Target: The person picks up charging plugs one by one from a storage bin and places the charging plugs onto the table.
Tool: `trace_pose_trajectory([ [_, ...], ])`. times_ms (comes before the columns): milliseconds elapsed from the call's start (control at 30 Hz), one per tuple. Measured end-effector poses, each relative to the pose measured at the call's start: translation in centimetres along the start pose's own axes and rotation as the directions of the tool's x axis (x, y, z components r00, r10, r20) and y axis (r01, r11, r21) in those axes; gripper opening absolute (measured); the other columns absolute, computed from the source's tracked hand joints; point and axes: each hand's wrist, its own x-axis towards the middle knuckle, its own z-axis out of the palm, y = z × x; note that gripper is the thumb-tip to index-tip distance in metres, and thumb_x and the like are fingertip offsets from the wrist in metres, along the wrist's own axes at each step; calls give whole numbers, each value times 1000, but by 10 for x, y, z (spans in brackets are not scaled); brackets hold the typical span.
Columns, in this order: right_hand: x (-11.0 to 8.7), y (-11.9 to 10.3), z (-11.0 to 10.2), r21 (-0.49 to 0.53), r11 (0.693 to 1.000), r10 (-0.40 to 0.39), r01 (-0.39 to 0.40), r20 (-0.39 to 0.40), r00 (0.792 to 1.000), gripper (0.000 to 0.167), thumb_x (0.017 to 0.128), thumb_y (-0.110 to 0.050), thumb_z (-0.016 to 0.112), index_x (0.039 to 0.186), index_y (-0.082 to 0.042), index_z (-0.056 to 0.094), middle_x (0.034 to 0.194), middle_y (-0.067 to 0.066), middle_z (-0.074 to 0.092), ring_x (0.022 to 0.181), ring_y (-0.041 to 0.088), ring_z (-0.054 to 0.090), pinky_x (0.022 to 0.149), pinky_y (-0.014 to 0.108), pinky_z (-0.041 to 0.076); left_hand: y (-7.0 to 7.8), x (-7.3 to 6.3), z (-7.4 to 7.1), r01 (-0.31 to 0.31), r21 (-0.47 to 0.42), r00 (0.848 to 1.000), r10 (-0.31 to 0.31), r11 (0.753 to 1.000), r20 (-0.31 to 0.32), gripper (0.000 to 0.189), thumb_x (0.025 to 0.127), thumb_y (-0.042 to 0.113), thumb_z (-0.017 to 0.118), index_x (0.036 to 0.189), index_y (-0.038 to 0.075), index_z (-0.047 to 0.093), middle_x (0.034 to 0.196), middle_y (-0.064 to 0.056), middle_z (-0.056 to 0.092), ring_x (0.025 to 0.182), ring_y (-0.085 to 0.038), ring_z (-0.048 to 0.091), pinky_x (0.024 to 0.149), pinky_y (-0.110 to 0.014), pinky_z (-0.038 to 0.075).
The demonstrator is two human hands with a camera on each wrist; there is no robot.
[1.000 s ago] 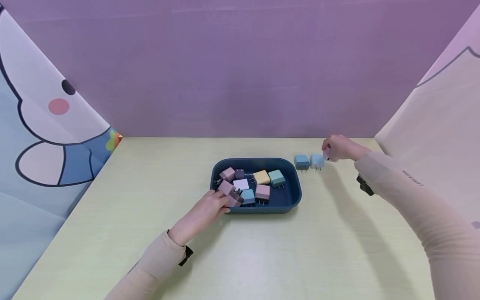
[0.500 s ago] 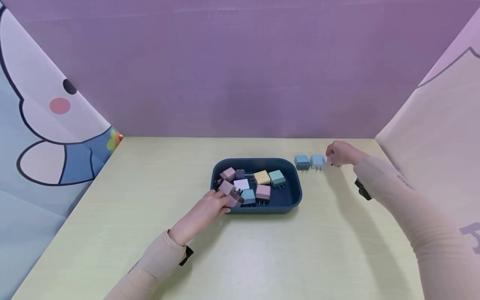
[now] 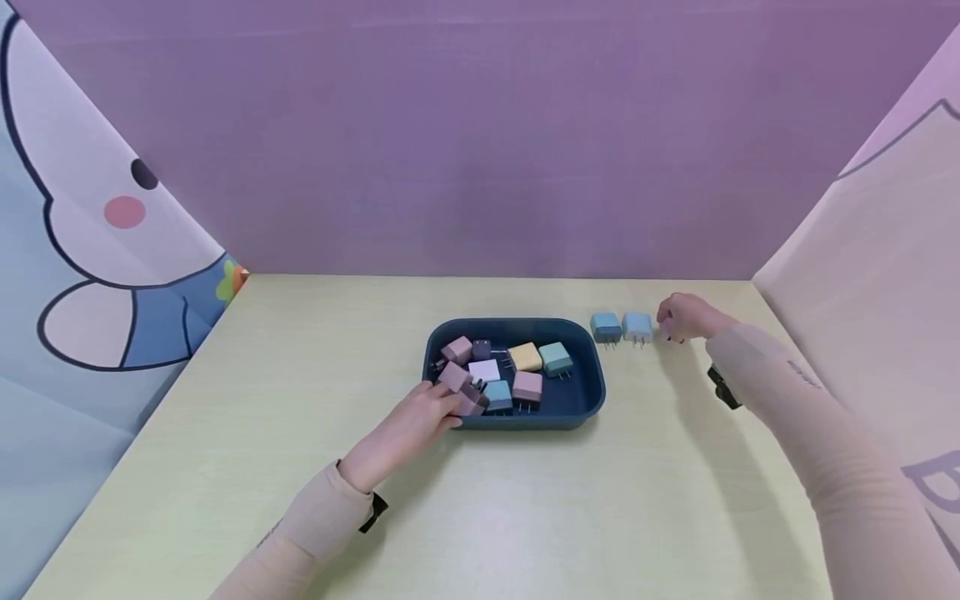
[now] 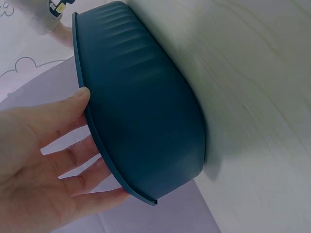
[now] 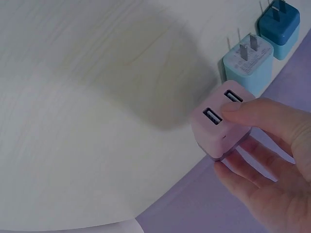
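Observation:
My left hand [image 3: 415, 418] grips the near left rim of a dark blue tray [image 3: 558, 421]; in the left wrist view the thumb lies on the tray's outer wall. Inside the tray are several plug chargers, among them a yellow one [image 3: 524, 357], a green one [image 3: 556, 358], a white one [image 3: 484, 371] and a pink one [image 3: 527, 386]. At the back right, my right hand [image 3: 688, 317] pinches a pink charger [image 5: 218, 128] with two USB ports facing the wrist camera. Close beside it stand a light blue charger [image 5: 250, 60] and a two-tone blue charger [image 5: 280, 29].
The pale wooden table [image 3: 525, 508] ends at a purple backdrop [image 3: 480, 142]. A printed cartoon cloth [image 3: 90, 275] rises on the left, and a pale cloth [image 3: 885, 275] on the right. The two blue chargers stand just right of the tray.
My right hand has moved slightly right and lower, bringing the pink charger down near the table by the light blue one. The left hand has stayed on the tray.

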Motion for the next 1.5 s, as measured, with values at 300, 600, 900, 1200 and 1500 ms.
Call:
trace_pose_trajectory([
  [300,2,6,5,0,1000,-19,19,-12,1000,23,78,6,52,99,15,54,85,22,60,59,16,57,63,36,48,1,0,0,28,-8,1000,-27,1000,13,10,77,13,68,84,8,64,84,-3,61,66,-15,40,59,-24,33],
  [600,4,6,8,-27,1000,-16,15,-11,1000,21,78,6,52,96,13,57,89,22,60,65,19,56,65,37,47,1,1,1,19,-5,1000,-19,1000,9,10,77,14,68,84,9,64,84,-3,61,66,-15,39,59,-24,32],
  [900,8,10,13,-45,999,-18,17,-21,1000,19,78,5,51,93,10,60,87,20,61,71,24,54,67,39,45,2,1,0,20,-8,1000,-20,1000,18,10,77,14,67,84,8,64,82,-3,60,65,-15,39,59,-24,32],
  [1200,12,12,17,-48,999,6,-7,-18,1000,21,79,5,48,95,10,60,95,25,59,80,29,55,74,44,44,2,1,1,1,9,1000,-1,1000,7,10,77,14,68,83,8,64,81,-3,60,64,-15,39,59,-24,32],
  [1500,10,7,17,-62,998,14,-16,-31,999,20,79,6,48,95,11,60,95,25,59,79,28,54,74,43,44,2,-1,0,-7,15,1000,7,1000,-16,9,76,13,69,83,8,64,82,-3,59,65,-16,40,59,-24,33],
])
